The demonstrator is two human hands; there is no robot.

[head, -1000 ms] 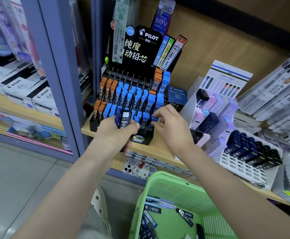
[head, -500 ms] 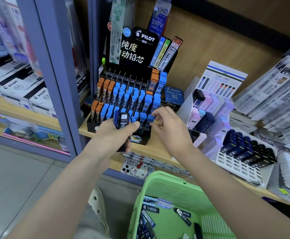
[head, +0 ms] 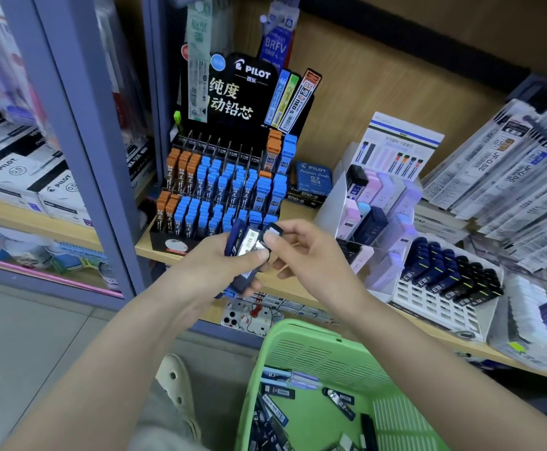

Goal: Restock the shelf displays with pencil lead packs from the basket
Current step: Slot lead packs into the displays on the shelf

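- Centrally, a small stack of dark packs (head: 244,247) is held upright before the shelf (head: 298,284) edge, above the basket (head: 324,356) and just short of the Pilot display (head: 220,193).
- The stack is gripped by the left hand (head: 213,268), with its fingers (head: 256,285) curled round the lower part and the thumb laid across the front label.
- The top of the front pack is pinched by the right hand (head: 308,255) between thumb and index finger; its other fingers are loosely curled and nothing else is held.
- Loose packs (head: 278,393) are seen lying flat and jumbled in the green basket below the hands.
- The display is filled with rows of blue-capped packs and a few orange-capped ones, and is set at the shelf's left end beside a grey post (head: 80,131).
- A blue box (head: 314,179) is placed just right of the display.
- Further right, a pastel rack (head: 379,203) and a white rack (head: 428,307) loaded with dark packs are stood on the same shelf.
- Bagged refills (head: 509,177) are leaned against the back wall at the far right.
- White boxes (head: 21,180) are stacked on a shelf beyond the post.
- A pale shoe (head: 177,382) is seen on the grey floor beside the basket.
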